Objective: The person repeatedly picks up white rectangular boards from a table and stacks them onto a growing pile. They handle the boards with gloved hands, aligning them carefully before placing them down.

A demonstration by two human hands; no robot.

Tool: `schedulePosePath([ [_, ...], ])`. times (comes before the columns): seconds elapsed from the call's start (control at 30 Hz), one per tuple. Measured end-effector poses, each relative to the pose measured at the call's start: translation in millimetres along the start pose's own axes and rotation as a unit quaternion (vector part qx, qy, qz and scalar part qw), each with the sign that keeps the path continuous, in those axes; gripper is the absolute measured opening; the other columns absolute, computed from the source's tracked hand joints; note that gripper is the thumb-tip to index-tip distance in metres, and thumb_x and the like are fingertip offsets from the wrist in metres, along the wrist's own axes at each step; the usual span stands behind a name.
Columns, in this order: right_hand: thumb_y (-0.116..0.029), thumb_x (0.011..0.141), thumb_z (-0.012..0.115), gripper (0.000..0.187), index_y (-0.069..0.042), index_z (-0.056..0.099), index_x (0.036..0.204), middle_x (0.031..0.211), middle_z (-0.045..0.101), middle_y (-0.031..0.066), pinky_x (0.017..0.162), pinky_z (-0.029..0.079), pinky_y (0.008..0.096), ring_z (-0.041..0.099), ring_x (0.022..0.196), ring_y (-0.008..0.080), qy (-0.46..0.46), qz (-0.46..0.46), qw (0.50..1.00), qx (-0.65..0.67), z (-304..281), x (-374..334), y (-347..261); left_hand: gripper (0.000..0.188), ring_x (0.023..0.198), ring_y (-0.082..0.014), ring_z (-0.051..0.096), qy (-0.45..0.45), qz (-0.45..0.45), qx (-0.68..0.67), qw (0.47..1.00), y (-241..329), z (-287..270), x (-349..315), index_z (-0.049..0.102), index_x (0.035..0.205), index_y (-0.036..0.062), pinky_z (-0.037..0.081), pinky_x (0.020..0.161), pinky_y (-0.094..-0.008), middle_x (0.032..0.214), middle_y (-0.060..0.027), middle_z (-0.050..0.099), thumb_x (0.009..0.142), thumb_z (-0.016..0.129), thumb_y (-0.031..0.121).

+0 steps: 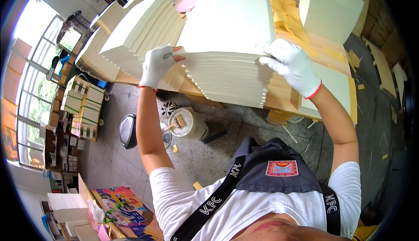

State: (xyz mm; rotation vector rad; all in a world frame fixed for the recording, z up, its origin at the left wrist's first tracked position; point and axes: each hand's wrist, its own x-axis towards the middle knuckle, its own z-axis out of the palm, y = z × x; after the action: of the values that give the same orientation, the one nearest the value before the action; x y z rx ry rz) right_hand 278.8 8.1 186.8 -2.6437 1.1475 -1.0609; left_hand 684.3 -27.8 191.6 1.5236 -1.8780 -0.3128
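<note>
White paper stack (224, 25), thick and made of many layers, lies on a wooden table (279, 88) directly between the wearer's two gloved hands, its broad top spreading away beyond them. Its layered front drops below the grip, and the side edges look stepped, like small teeth.

The left hand (158, 65) is at the top near-left corner, with two bare fingertips poking from the glove, slightly apart. The right hand (284, 60) is at the top near-right corner, thumb below the upper edge and fingers above it. I cannot tell whether either hand is clamped on layers or merely resting.

To handle the corners well, both hands are best kept level and pressing equally, so that upper layers neither skew nor bend. Gentle, even contact seems wise: a hard pinch could crease the edges.

Just left of the left hand stands another layered stack (144, 25), leaning and uneven, so that elbow and wrist should move with care. Beyond the right hand lie yellow paper strips (283, 16) and a tall white stack (329, 7); strays are best kept out from between layers.
</note>
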Motion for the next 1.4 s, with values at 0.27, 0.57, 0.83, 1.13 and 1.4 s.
schedulePosePath([
  [0.27,-0.021,0.093,0.065,0.025,-0.012,0.070,0.115,0.100,0.063,0.0110,0.079,0.052,0.0359,0.063,0.088,0.0279,0.018,-0.048,0.999,-0.012,6.9,-3.3,12.1,0.008,0.081,-0.0121,0.069,0.014,-0.011,0.049,0.999,42.5,1.5,-9.9,0.068,0.089,-0.0062,0.053,0.067,-0.0303,0.096,-0.0134,0.075,0.084,0.068,0.000],
  [0.57,-0.033,0.092,0.062,0.043,-0.019,0.061,0.133,0.124,0.062,0.0055,0.078,0.054,0.0407,0.063,0.089,0.0270,0.219,-0.109,0.968,-0.058,43.7,-59.4,26.6,0.039,0.113,-0.0303,0.064,0.331,0.172,0.201,0.906,110.5,72.8,-53.8,0.064,0.127,0.0004,0.052,0.097,-0.0393,0.129,-0.0167,0.064,0.090,0.072,0.008],
  [0.83,-0.032,0.093,0.060,0.036,-0.017,0.064,0.126,0.117,0.067,0.0141,0.094,0.051,0.0429,0.063,0.108,0.0344,0.138,0.339,0.928,0.071,49.7,-319.7,84.7,0.040,0.115,-0.0321,0.061,-0.128,0.376,-0.163,0.903,278.1,379.3,-85.9,0.065,0.122,0.0037,0.051,0.095,-0.0386,0.127,-0.0159,0.063,0.083,0.068,0.010],
  [1.13,-0.029,0.096,0.060,0.034,-0.014,0.066,0.126,0.121,0.067,0.0124,0.092,0.053,0.0371,0.066,0.106,0.0299,0.301,0.584,0.743,0.129,-14.7,-469.7,107.8,0.029,0.102,-0.0347,0.063,-0.303,0.610,0.082,0.727,407.9,601.3,-65.9,0.062,0.115,0.0111,0.053,0.087,-0.0447,0.116,-0.0139,0.062,0.086,0.063,0.015],
  [1.4,-0.024,0.096,0.063,0.031,-0.011,0.068,0.123,0.122,0.068,0.0111,0.094,0.052,0.0332,0.066,0.109,0.0258,0.400,0.607,0.651,0.220,7.3,-535.0,96.7,0.028,0.094,-0.0351,0.065,-0.433,0.661,0.188,0.584,459.1,629.9,-32.7,0.056,0.111,0.0121,0.054,0.080,-0.0458,0.102,-0.0146,0.062,0.085,0.064,0.018],
])
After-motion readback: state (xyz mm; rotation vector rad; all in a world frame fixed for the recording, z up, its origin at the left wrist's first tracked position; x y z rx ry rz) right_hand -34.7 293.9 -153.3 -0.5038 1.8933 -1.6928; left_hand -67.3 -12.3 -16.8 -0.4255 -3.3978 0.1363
